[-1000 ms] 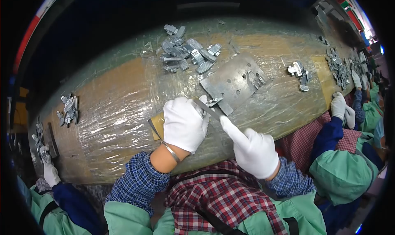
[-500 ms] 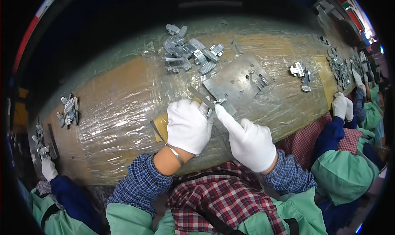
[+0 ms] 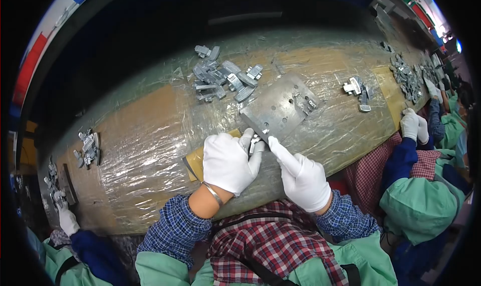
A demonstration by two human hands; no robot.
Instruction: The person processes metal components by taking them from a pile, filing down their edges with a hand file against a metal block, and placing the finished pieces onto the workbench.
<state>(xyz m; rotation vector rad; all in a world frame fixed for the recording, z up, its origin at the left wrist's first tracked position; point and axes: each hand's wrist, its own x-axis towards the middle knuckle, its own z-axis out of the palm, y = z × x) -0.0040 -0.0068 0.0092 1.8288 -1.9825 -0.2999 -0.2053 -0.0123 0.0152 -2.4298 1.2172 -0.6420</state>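
Observation:
Both my hands wear white gloves. My left hand point(image 3: 228, 162) is closed on a small silvery metal part point(image 3: 255, 139), pinched between thumb and fingers at the lower left edge of a flat steel plate point(image 3: 273, 98). My right hand point(image 3: 303, 178) is closed, index finger stretched forward, on what looks like a flat metal file point(image 3: 258, 130). Its narrow strip lies against the metal part and is hard to separate from the plate's edge. Beneath my left hand lies a yellow block point(image 3: 196, 162), mostly covered by the glove.
A heap of grey metal castings point(image 3: 220, 78) lies beyond the plate. Smaller groups sit at right point(image 3: 359, 91) and left point(image 3: 89, 148) on the plastic-covered table point(image 3: 140, 135). Co-workers' gloved hands work at right point(image 3: 411, 124) and far left point(image 3: 67, 220).
The file has shifted back toward my right hand, so less of it sticks out past the part. My left hand still grips the metal part. The view has tilted slightly.

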